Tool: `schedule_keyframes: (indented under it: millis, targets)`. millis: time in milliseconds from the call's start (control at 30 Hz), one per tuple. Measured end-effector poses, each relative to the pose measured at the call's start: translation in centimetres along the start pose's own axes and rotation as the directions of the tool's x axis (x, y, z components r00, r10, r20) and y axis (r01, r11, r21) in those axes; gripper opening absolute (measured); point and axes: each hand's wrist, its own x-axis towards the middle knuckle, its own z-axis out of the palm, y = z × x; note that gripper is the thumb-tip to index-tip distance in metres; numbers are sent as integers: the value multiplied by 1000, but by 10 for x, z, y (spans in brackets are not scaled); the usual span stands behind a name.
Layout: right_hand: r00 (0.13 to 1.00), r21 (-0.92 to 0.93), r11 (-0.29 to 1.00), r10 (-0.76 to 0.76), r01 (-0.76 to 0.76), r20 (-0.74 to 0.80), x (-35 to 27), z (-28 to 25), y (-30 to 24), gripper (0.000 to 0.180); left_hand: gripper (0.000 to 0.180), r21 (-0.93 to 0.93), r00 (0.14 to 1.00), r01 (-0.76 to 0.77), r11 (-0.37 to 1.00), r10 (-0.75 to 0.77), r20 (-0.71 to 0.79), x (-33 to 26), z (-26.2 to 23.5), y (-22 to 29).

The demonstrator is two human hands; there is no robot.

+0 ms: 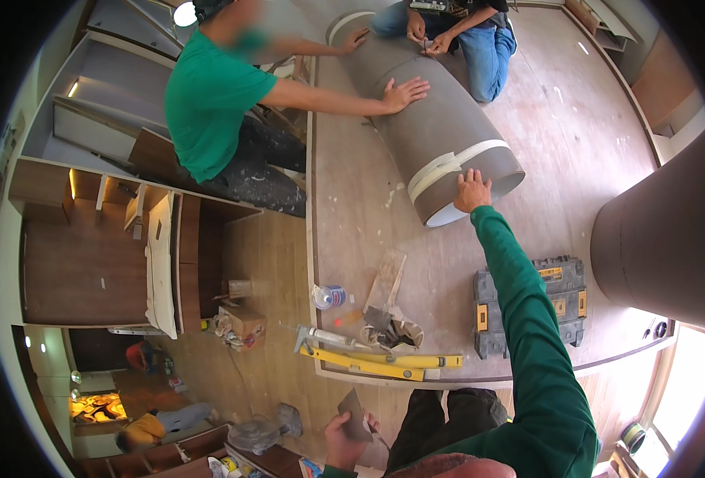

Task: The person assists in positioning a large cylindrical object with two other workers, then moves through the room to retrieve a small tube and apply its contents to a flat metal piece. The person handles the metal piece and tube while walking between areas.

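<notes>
cylinder of grey-brown sheet point(438, 119) lies under my outspread right grip point(473, 192); my left grip point(341, 442) holds a thin brown rectangle point(358, 416).

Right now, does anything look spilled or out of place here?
Yes: pale smudges dot the platform on both sides of the taped brown roll, perhaps something spilled; I can't tell what. Two yellow levels also lie askew to each other along the near edge.

Dark toolbox point(569, 296) — yellow-latched, yellow spirit level point(368, 366), caulking gun point(328, 338), blue-labelled bottle point(331, 297)
</notes>
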Motion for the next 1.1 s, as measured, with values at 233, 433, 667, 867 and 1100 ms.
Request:
schedule_keyframes:
  millis: [233, 433, 667, 867, 1100]
  targets:
    - [999, -3, 1000, -28, 28, 20, -1, -5, -1, 70, 37, -2, 999, -2, 1000, 2, -32, -1, 4, -3]
    - [999, 14, 1000, -14, 14, -32, -3, 0, -2, 69, 37, -10, 1000, -1, 1000, 0, -29, -4, 2, -6]
    - [998, -1, 1000, -24, 24, -64, -2, 4, -2, 69, 36, -9, 999, -5, 1000, 5, -35, -7, -2, -10]
    - [999, 18, 1000, -20, 21, -38, -7, -1, -2, 73, 38, -101, 1000, -6, 995, 6, 2, -7, -14, -14]
    - [1000, 8, 1000, 8, -8, 8, -11, -3, -5, 79, 38, -57, 1000, -17, 998, 19, 22, -8, -14, -15]
